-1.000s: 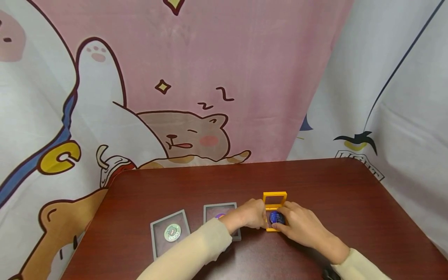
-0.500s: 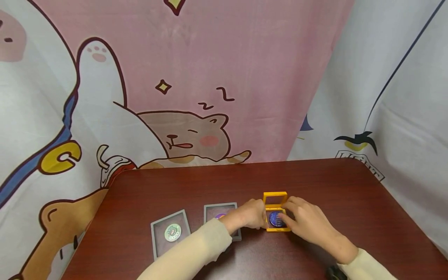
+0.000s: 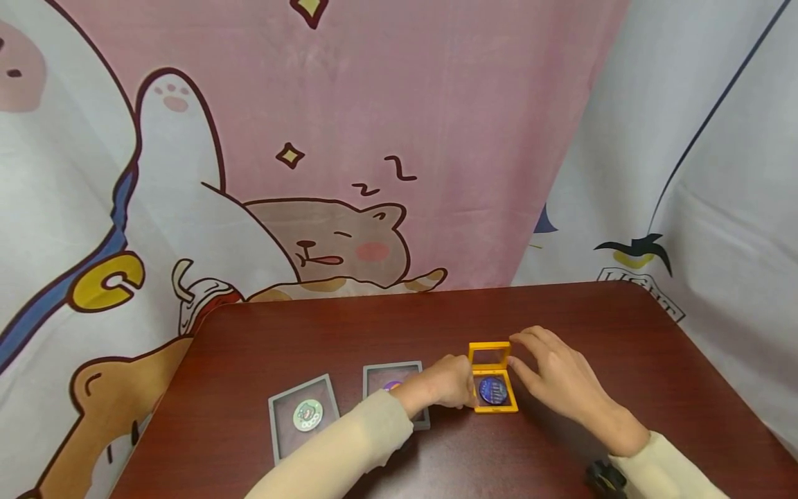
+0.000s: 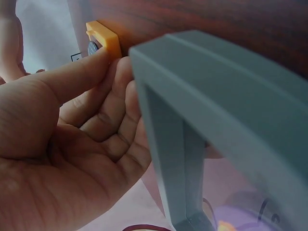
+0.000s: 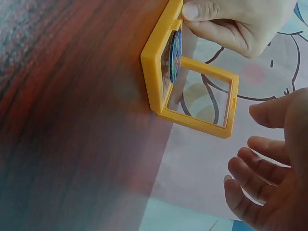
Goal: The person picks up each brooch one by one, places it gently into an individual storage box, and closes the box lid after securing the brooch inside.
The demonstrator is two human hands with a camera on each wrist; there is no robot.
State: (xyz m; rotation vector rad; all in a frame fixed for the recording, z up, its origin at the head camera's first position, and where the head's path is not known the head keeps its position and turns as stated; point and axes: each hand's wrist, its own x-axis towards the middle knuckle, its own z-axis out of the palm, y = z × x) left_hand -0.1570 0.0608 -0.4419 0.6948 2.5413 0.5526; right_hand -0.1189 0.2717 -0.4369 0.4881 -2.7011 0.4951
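A small yellow display case (image 3: pixel 497 409) lies on the table with its clear-windowed lid (image 3: pixel 489 346) raised at the back. Inside its base rests a round blue badge (image 3: pixel 494 391). My left hand (image 3: pixel 450 381) pinches the case's left edge between thumb and curled fingers. In the right wrist view, that thumb (image 5: pixel 191 11) sits at the rim of the yellow base (image 5: pixel 153 72). My right hand (image 3: pixel 561 378) is just right of the lid, fingers spread and loosely bent, holding nothing. In the right wrist view, a gap shows between its fingers and the lid (image 5: pixel 199 126).
Left of the case stands a grey frame (image 3: pixel 393 364) with a purple badge (image 3: pixel 391 384), partly hidden by my left forearm. Farther left is another grey frame (image 3: pixel 272 430) with a pale green badge (image 3: pixel 307 414). A printed curtain (image 3: pixel 474 138) hangs behind the table (image 3: pixel 561 312).
My right hand has let go of the blue badge and moved up and right, beside the lid. The badge now lies in the case. My left hand has stayed put.
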